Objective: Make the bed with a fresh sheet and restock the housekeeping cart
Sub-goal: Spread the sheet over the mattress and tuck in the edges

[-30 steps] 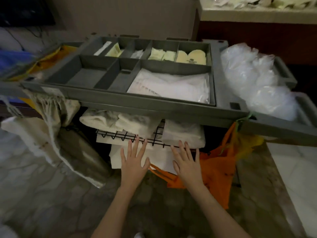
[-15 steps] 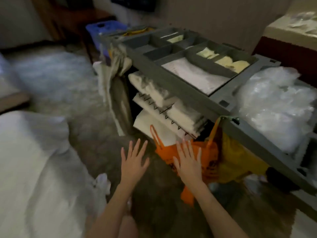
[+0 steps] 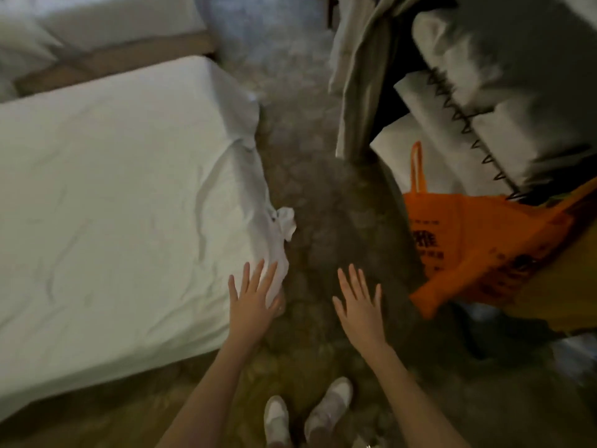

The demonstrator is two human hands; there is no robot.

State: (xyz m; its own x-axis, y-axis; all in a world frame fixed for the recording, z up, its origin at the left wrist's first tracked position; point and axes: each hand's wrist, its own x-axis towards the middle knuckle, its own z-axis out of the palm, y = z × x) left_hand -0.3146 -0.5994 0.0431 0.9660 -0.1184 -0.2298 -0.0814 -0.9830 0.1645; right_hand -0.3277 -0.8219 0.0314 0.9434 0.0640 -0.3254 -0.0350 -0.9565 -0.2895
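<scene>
The bed (image 3: 106, 202) fills the left of the head view, covered by a white sheet with a knotted, bunched corner (image 3: 281, 234) hanging at its right edge. My left hand (image 3: 253, 297) hovers with fingers spread over that edge, holding nothing. My right hand (image 3: 358, 305) is spread above the carpet between bed and cart, also holding nothing. The housekeeping cart (image 3: 497, 101) stands at the upper right, with folded white linens (image 3: 504, 50) on its wire shelf.
An orange bag (image 3: 478, 250) hangs off the cart's near side over something yellow. A beige cloth sack (image 3: 358, 72) drapes at the cart's left end. Patterned carpet (image 3: 326, 195) runs between bed and cart. My white shoes (image 3: 307, 415) show at the bottom. A second bed (image 3: 97, 21) lies at the top left.
My view has swung left and down from the cart's top tray to the bed. Both hands left the cart's linen shelf and now hang open near the bed's edge.
</scene>
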